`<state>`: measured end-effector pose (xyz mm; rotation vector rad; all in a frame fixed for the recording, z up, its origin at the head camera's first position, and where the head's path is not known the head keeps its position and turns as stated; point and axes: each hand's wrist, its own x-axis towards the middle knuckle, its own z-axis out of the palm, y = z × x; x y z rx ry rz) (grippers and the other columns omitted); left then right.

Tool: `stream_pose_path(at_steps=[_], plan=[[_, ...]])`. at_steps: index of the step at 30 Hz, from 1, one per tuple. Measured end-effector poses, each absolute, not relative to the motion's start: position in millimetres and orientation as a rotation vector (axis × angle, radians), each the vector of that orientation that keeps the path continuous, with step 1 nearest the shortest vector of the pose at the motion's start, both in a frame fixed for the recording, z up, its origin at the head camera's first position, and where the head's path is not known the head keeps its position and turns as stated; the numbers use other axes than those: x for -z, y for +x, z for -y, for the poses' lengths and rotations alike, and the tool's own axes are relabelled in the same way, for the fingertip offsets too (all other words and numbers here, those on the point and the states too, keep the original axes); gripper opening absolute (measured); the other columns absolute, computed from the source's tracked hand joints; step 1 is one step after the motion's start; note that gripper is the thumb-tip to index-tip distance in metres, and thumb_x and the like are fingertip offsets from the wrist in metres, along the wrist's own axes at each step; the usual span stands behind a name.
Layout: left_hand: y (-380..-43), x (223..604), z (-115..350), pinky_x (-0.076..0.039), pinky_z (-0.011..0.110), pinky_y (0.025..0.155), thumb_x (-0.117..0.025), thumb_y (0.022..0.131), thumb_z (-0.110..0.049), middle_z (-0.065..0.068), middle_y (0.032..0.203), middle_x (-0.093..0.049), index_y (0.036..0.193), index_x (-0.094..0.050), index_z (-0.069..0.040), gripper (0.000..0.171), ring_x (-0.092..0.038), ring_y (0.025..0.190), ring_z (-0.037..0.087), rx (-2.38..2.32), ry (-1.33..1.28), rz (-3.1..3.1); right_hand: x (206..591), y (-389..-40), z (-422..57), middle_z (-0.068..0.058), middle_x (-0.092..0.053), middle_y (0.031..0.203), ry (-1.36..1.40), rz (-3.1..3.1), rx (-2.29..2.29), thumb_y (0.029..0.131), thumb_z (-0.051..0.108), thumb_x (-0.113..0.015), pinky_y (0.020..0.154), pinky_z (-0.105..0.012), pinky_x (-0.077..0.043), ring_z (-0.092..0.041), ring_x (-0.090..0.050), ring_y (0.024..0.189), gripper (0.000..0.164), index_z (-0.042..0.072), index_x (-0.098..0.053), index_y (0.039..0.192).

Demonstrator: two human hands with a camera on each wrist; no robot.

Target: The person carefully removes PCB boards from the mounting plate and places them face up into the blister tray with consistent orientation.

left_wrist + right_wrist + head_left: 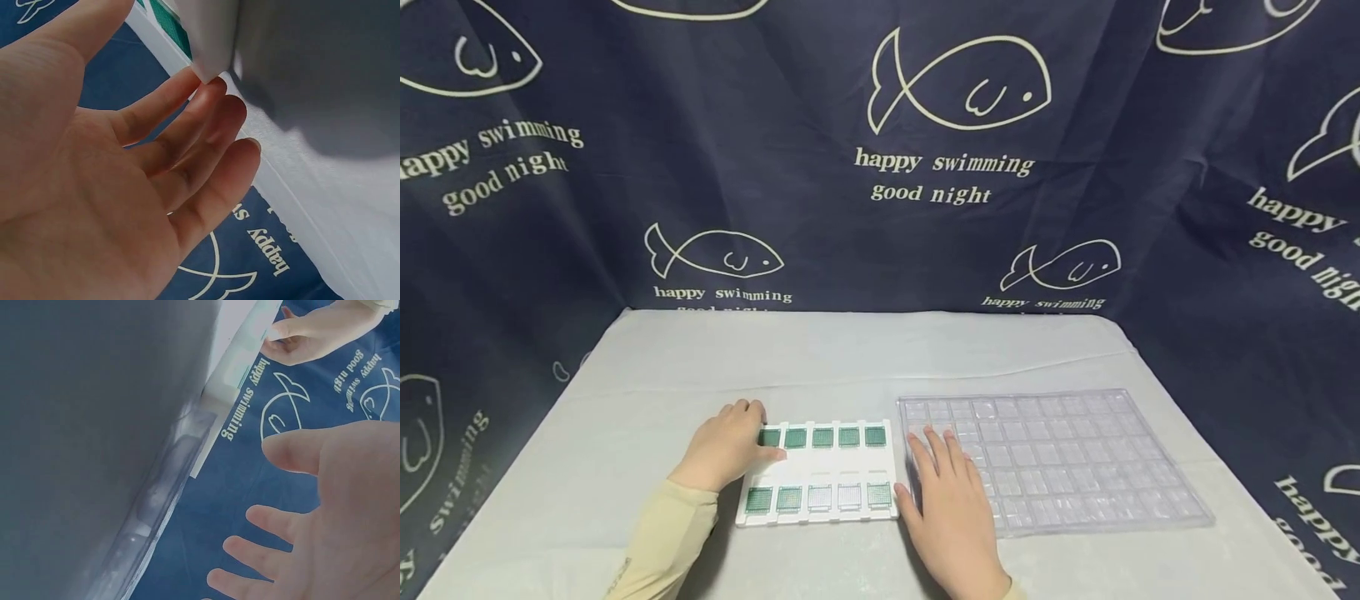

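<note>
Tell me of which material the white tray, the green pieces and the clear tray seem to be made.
White tray: probably rigid, matt plastic; evenly white, with moulded-looking edge notches.
Green pieces: perhaps circuit-board material; flat, green, finely gridded, but too small to be sure; finish unclear.
Clear tray: likely glossy plastic; the table shows through and its pockets catch highlights.

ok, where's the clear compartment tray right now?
In the head view, the clear compartment tray lies on the right side of the table, just right of the white tray, with the right hand over its left end.
</note>
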<state>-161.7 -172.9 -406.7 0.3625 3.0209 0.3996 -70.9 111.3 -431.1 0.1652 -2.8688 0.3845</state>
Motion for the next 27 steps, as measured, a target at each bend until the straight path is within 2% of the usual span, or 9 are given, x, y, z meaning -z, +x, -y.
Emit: stream_pose_path(at_steps=[5, 16, 22, 25, 27], plan=[[-163, 405, 172, -0.049, 0.042, 0.071, -0.087, 0.076, -0.042, 0.008, 0.089, -0.059, 0.103, -0.060, 0.000, 0.056, -0.052, 0.078, 0.022, -0.380, 0.354, -3.020, 430, -71, -113, -0.016, -0.048, 0.155, 0.186, 2.871, -0.387, 0.095, 0.037, -0.067, 0.112, -0.063, -0.040, -0.042, -0.042, 0.146, 0.062, 0.011, -0.049, 0.148], [-163, 406, 173, -0.051, 0.044, 0.072, -0.087, 0.075, -0.045, 0.010, 0.089, -0.059, 0.102, -0.058, 0.001, 0.060, -0.053, 0.078, 0.024, -0.370, 0.317, -2.999, 424, -92, -136, -0.014, -0.059, 0.143, 0.375, 2.726, -0.170, 0.092, 0.036, -0.071, 0.107, -0.056, -0.048, -0.039, -0.057, 0.132, 0.057, 0.012, -0.056, 0.142], [-163, 406, 173, -0.052, 0.047, 0.075, -0.086, 0.076, -0.046, 0.011, 0.092, -0.060, 0.105, -0.059, 0.002, 0.063, -0.056, 0.081, 0.025, -0.362, 0.288, -2.989, 415, -110, -136, -0.010, -0.063, 0.137, 0.476, 2.709, -0.273, 0.092, 0.034, -0.072, 0.101, -0.050, -0.049, -0.033, -0.063, 0.124, 0.052, 0.012, -0.059, 0.138], [-163, 406, 172, -0.051, 0.045, 0.074, -0.086, 0.076, -0.046, 0.010, 0.090, -0.058, 0.104, -0.058, 0.002, 0.062, -0.054, 0.080, 0.025, -0.376, 0.279, -2.987, 409, -121, -134, -0.008, -0.065, 0.134, 0.495, 2.716, -0.351, 0.091, 0.032, -0.075, 0.094, -0.047, -0.049, -0.030, -0.065, 0.119, 0.051, 0.012, -0.061, 0.135], [-163, 407, 171, -0.051, 0.045, 0.073, -0.086, 0.076, -0.045, 0.009, 0.088, -0.057, 0.103, -0.057, 0.002, 0.062, -0.054, 0.079, 0.024, -0.386, 0.282, -2.990, 406, -128, -133, -0.006, -0.066, 0.132, 0.512, 2.731, -0.413, 0.090, 0.031, -0.077, 0.094, -0.047, -0.050, -0.029, -0.065, 0.118, 0.050, 0.012, -0.063, 0.133]])
